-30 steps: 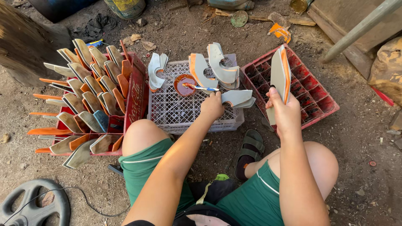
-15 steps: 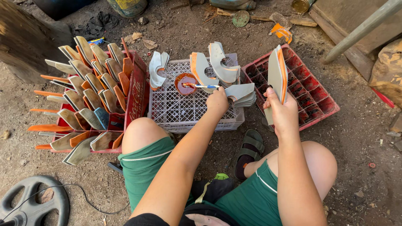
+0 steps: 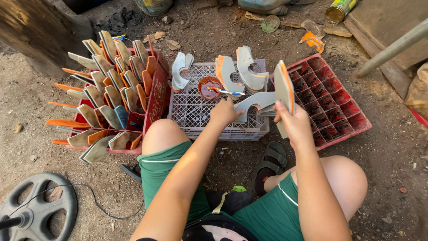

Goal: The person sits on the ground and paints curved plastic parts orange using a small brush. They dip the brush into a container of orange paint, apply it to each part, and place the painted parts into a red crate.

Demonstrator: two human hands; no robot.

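Both arms reach forward: left hand (image 3: 225, 112) pinches a brush (image 3: 226, 92), right hand (image 3: 292, 122) grips an upright sole piece (image 3: 283, 87).

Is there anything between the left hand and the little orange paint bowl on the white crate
Nothing visible blocks it. The left hand holds a brush whose tip already reaches the orange paint bowl on the white crate. The curved grey pieces stand to the bowl's right, off that line.

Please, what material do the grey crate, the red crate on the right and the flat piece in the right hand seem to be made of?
Grey crate: probably moulded plastic, matt, with a fine lattice. Red crate: also plastic, with moulded square cells, dusty. Flat piece in the right hand: thin stiff sheet, perhaps leatherboard or rubber, grey with an orange-coated edge; uncertain.
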